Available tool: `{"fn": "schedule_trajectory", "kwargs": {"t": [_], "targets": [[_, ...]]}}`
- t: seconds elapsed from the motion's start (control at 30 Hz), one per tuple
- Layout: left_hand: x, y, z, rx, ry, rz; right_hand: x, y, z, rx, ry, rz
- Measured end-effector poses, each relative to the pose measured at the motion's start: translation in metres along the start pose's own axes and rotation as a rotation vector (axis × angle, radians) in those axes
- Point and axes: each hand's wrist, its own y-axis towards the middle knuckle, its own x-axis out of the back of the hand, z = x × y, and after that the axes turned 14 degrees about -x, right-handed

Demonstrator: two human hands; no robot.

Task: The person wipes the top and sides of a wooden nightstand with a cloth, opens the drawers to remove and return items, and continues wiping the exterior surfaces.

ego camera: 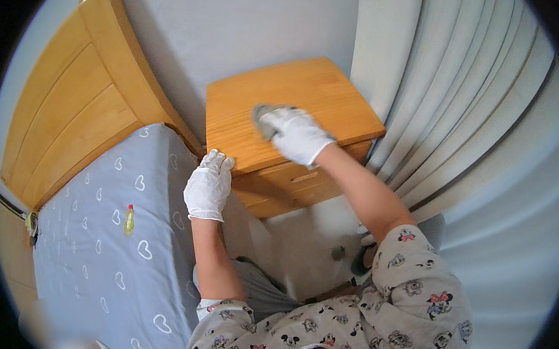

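A wooden nightstand (308, 86) with drawers stands against the wall ahead of me. My right hand (298, 135), in a white glove, holds a grey cloth (265, 120) on or just over its top; both are slightly blurred. My left hand (209, 185), gloved in white too, rests its fingertips at the nightstand's front left corner, with no object visible in it. On the bed to the left lies a small clear bottle of yellow liquid (129, 221) with a red cap.
The bed (99, 260) has a grey sheet with white hearts and a wooden headboard (74, 102). Long pale curtains (435, 97) hang close to the nightstand's right side. Dark footwear (362, 260) is on the floor near my right arm.
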Motion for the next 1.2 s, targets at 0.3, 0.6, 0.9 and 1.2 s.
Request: {"fn": "schedule_trajectory", "kwargs": {"t": [0.3, 0.6, 0.9, 1.2], "targets": [[-0.017, -0.009, 0.015, -0.136, -0.021, -0.158, 0.042, -0.051, -0.132, -0.435, -0.157, -0.352], [0.011, -0.006, -0.001, 0.127, -0.279, -0.185, -0.015, -0.048, 0.010, -0.064, -0.062, -0.287], [0.002, 0.001, 0.022, 0.044, -0.360, -0.376, -0.070, -0.036, 0.134, 0.113, 0.227, 0.000], [-0.017, 0.001, 0.004, 0.005, -0.217, -0.191, -0.029, -0.076, 0.021, 0.020, 0.087, -0.207]]}}
